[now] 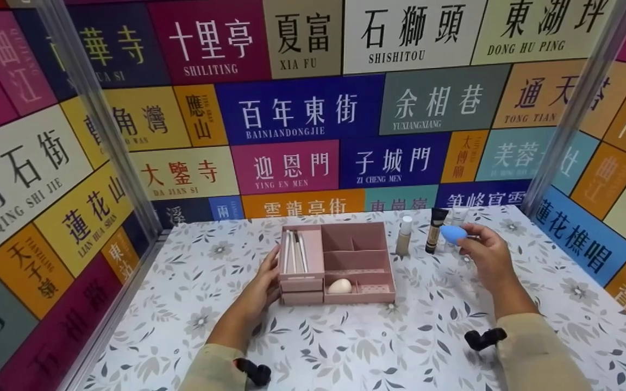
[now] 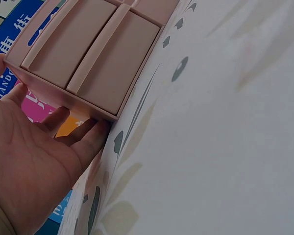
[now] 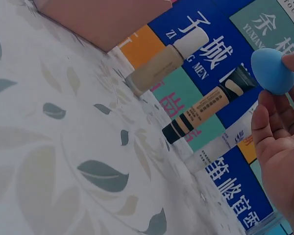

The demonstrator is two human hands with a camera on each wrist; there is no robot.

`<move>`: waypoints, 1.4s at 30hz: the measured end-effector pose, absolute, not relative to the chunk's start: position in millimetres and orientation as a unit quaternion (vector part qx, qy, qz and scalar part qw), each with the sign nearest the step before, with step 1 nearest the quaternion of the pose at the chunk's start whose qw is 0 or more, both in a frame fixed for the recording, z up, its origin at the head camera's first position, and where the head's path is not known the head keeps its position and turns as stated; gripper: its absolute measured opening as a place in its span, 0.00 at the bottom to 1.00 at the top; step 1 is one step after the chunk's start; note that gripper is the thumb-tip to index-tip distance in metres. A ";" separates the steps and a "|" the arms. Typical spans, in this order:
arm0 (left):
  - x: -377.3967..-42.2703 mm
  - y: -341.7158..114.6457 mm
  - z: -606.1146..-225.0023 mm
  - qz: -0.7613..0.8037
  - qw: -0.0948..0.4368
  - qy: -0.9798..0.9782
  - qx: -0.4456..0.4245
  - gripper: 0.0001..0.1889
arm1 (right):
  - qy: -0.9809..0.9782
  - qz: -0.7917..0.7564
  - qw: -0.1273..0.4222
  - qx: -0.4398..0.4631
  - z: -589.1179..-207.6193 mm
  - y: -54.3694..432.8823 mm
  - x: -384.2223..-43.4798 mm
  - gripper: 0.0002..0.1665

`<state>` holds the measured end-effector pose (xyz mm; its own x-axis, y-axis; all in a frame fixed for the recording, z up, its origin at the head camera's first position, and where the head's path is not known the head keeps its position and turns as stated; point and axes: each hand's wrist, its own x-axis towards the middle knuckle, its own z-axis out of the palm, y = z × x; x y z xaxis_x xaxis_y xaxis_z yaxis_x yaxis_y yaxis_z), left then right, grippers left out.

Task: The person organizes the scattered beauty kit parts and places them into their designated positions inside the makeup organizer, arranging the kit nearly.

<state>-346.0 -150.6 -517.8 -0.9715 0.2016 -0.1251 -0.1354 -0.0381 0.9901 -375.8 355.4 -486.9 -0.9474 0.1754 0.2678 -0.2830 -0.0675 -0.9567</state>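
My right hand (image 1: 489, 258) pinches a blue makeup sponge (image 1: 453, 234) between thumb and fingers, above the table at the right. At the left, my left hand (image 1: 264, 277) rests its fingers against the side of a pink desk organizer (image 1: 370, 298). In the left wrist view, those fingers (image 2: 90, 139) lie loosely along the organizer's side, beside two small drawers (image 2: 115, 61). A cream egg-shaped sponge (image 1: 340, 286) sits in the organizer's front compartment. Several slim, pale sticks (image 1: 298, 252), perhaps brushes, lie in its left section.
Right of the organizer stand a white-capped foundation bottle (image 1: 403, 236), a black and beige tube (image 1: 435, 231) and a pale translucent tube (image 3: 223, 142). A floral cloth (image 1: 345, 353) covers the table. Walls with printed signs (image 1: 302, 111) enclose the back and sides.
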 end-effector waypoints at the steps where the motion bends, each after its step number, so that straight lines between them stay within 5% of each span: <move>1: -345.8 -150.6 -517.6 0.718 0.117 0.685 0.026 0.33 | -0.665 0.730 0.153 0.050 -485.0 352.0 -374.9 0.14; 24: -344.7 -149.3 -517.3 0.725 0.112 0.679 0.026 0.34 | -0.710 0.677 0.033 0.193 -466.5 275.3 -361.0 0.23; 42: -343.3 -148.8 -515.6 0.723 0.113 0.681 0.033 0.33 | -0.775 0.606 -0.032 0.175 -476.8 256.8 -359.5 0.28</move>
